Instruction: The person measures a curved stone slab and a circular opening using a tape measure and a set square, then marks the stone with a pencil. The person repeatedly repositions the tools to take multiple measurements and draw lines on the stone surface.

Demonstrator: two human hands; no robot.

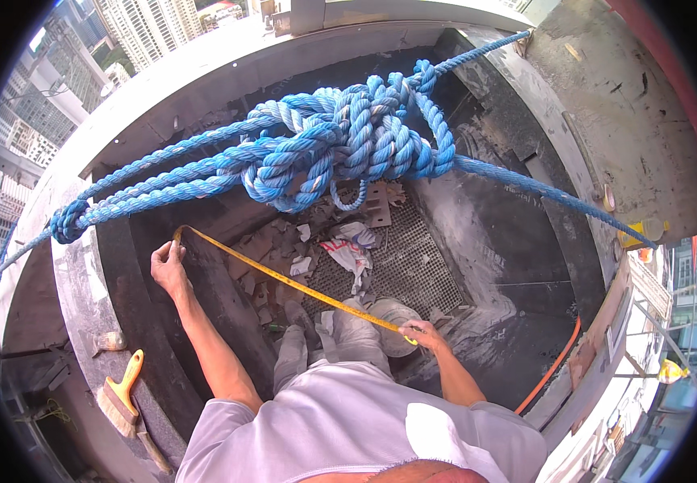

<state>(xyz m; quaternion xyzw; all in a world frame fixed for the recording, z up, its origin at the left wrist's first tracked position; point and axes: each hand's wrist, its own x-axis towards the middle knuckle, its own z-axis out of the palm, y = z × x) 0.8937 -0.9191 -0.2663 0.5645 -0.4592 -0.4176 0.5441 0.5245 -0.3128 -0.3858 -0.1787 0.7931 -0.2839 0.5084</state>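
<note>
A yellow measuring tape (pixel 284 278) runs aslant in front of my body, from upper left to lower right. At its far left end, where the blade bends over, my left hand (pixel 171 267) is closed with thumb and fingertips pinching the tape. My right hand (pixel 423 334) is closed round the tape's other end, by my right thigh; a bit of yellow shows below the fingers, and the palm side is hidden. Between the hands the blade is stretched nearly straight above my legs. Thick blue rope (pixel 380 133), bunched in a large knot, crosses above the tape.
A pit with dark walls surrounds me. Its grated floor (pixel 421 258) carries broken rubble and a crumpled white bag (pixel 351 251). A yellow-handled brush (pixel 126 390) lies on the left ledge. An orange cable (pixel 556 364) runs at right. Tall buildings (pixel 143 32) stand far below.
</note>
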